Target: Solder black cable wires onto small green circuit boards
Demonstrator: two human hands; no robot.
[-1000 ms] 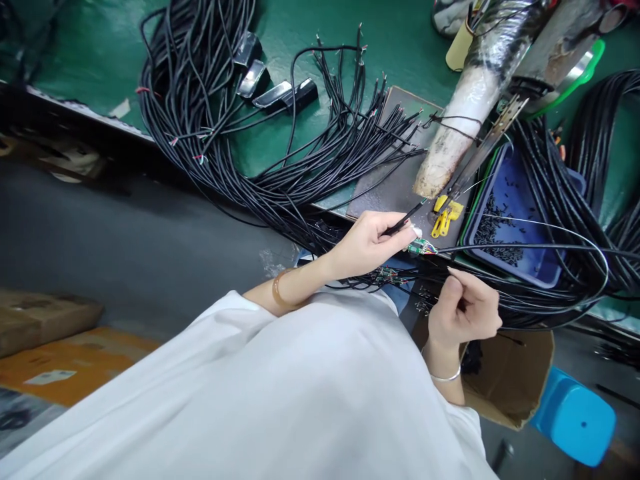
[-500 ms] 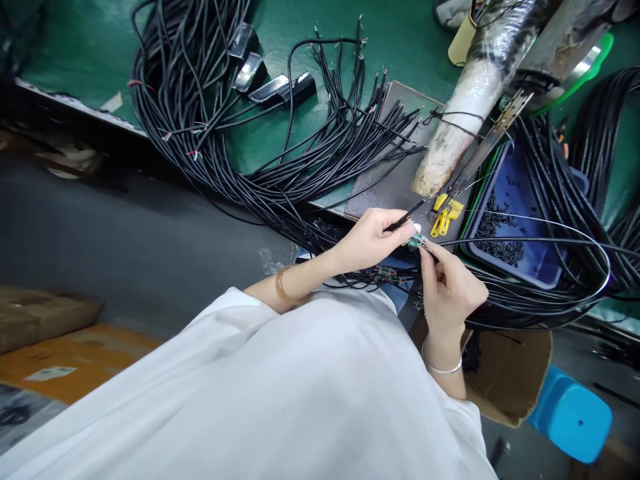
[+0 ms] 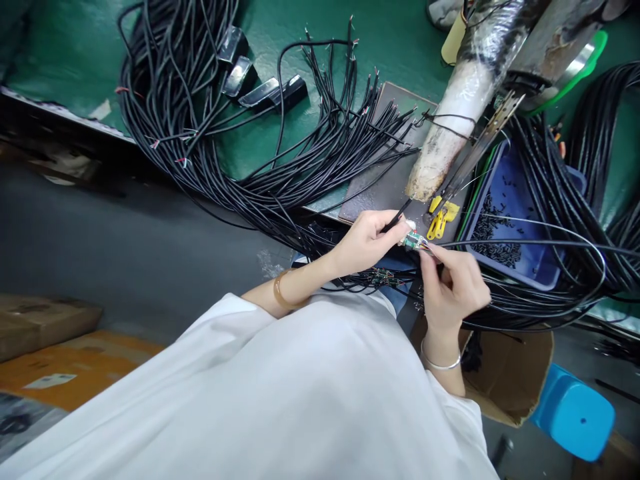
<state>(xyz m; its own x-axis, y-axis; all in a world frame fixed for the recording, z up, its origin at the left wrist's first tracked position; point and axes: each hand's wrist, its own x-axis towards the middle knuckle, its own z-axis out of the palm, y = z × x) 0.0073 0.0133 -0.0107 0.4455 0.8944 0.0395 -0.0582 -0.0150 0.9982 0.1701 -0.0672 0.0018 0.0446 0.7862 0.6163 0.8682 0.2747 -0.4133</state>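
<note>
1. Head view, left hand (image 3: 367, 241): thumb and forefinger are pinched together, gripping the left end of a small green circuit board (image 3: 412, 241). A dark slender rod (image 3: 397, 220) juts from the same grip towards the white-wrapped tube (image 3: 445, 140).
2. Head view, right hand (image 3: 453, 283): thumb and forefinger are drawn together on the coloured wires (image 3: 425, 246) at the board's right end; the exact contact is partly hidden.
3. Board location: between both hands, at the near edge of the bench, just nearside of the yellow clip (image 3: 438, 219) and left of the blue tray (image 3: 543, 265).
4. Step in hand, as judged: positioning the wires against the board.
5. Next move, as judged: calls for a steady left grip and fine right-hand alignment.
</note>
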